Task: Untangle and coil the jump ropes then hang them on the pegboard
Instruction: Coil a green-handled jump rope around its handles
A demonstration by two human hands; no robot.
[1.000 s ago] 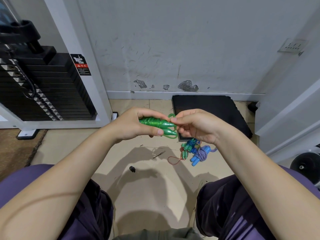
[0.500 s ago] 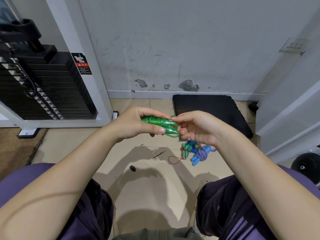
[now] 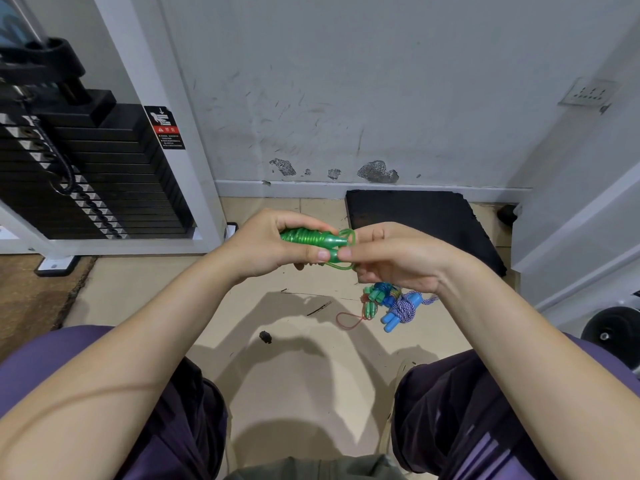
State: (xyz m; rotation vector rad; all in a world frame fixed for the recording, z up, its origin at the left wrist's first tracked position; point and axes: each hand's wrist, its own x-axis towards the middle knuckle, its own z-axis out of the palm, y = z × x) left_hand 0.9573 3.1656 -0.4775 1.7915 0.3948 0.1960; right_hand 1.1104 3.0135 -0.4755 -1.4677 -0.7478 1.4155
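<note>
My left hand (image 3: 266,245) grips the green rope (image 3: 313,239), wound round its handles, above the floor (image 3: 304,368). My right hand (image 3: 391,254) pinches its loose loop at the handle tips. More ropes (image 3: 388,303) lie bundled on the floor beside a black mat (image 3: 422,220).

A black weight stack (image 3: 86,174) stands left of the black floor mat (image 3: 422,220), a wall socket (image 3: 588,92) above it.
</note>
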